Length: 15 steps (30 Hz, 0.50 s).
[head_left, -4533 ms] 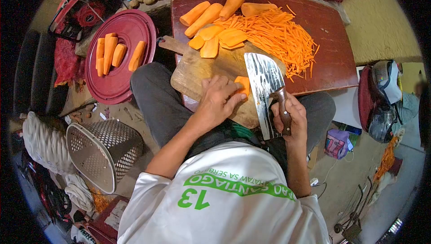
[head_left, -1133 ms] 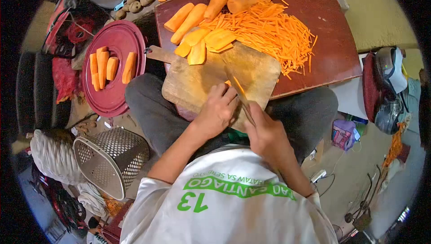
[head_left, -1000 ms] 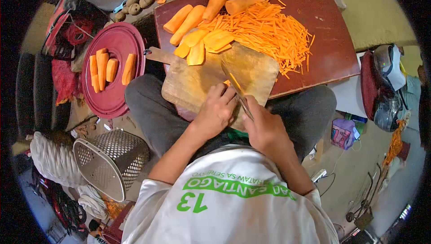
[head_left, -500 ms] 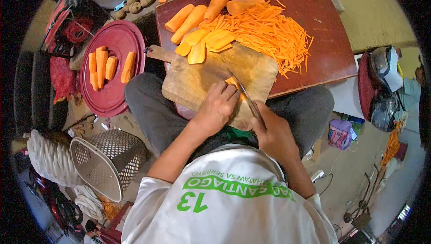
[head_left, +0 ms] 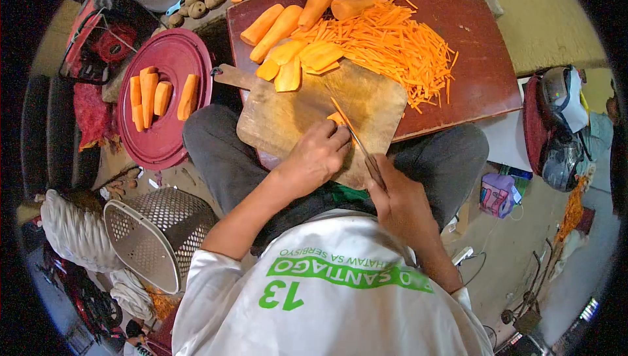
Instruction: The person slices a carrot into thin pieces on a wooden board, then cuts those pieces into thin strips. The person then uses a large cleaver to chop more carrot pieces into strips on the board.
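A wooden cutting board (head_left: 275, 120) rests across my lap and the edge of the red table. My left hand (head_left: 318, 154) is closed over a small carrot piece (head_left: 337, 118), pressing it to the board with bent fingers. In my right hand (head_left: 396, 189) is a knife (head_left: 356, 137), its blade against the right side of that piece. Carrot slices (head_left: 288, 76) lie at the board's far edge. Beyond them is a big heap of carrot strips (head_left: 399, 48), beside several whole peeled carrots (head_left: 278, 32).
The red table (head_left: 471, 48) stands in front of me. To the left, a round red lid (head_left: 173, 130) holds several peeled carrots. A perforated plastic basket (head_left: 160, 231) lies tipped on the floor. Brown round vegetables (head_left: 196, 9) sit at the back left; a purple bag (head_left: 497, 195) is at right.
The knife blade has shifted slightly at the carrot piece under my left fingers. Both hands stay in nearly the same place, and the heap looks the same.
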Each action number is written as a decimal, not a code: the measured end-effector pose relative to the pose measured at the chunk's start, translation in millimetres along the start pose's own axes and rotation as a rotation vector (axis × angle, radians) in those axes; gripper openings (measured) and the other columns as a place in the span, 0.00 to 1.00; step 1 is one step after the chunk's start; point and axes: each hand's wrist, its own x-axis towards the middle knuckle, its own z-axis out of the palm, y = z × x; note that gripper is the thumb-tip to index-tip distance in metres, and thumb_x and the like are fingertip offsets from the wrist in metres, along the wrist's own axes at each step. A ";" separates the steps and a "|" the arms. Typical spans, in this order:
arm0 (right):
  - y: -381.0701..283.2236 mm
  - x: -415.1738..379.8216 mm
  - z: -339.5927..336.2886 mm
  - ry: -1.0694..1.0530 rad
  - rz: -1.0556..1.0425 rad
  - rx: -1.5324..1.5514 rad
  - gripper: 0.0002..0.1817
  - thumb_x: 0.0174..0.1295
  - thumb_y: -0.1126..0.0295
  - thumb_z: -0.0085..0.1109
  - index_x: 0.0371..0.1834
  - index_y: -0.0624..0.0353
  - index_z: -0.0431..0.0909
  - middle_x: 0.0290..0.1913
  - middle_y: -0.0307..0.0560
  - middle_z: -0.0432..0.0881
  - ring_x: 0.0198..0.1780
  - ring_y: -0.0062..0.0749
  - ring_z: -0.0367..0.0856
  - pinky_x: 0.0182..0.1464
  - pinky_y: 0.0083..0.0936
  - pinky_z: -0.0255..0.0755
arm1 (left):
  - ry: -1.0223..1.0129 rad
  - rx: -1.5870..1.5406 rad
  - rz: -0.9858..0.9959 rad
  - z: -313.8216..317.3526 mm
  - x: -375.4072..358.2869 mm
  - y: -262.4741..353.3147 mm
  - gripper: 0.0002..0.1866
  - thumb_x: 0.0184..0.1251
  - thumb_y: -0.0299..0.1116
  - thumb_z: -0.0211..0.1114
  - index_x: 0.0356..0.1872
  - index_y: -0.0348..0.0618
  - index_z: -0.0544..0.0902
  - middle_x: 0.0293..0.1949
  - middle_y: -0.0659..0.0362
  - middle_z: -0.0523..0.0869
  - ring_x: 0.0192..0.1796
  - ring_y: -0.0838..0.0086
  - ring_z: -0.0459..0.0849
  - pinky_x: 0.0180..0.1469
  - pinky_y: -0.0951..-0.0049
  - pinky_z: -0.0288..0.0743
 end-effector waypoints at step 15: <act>-0.3 -0.8 1.2 0.004 -0.012 0.014 0.14 0.79 0.68 0.56 0.64 0.56 0.74 0.45 0.71 0.86 0.50 0.75 0.85 0.49 0.59 0.79 | -0.006 -0.026 -0.008 -3.9 -2.3 0.0 0.11 0.61 0.31 0.66 0.38 0.33 0.89 0.42 0.52 0.83 0.50 0.57 0.82 0.54 0.59 0.82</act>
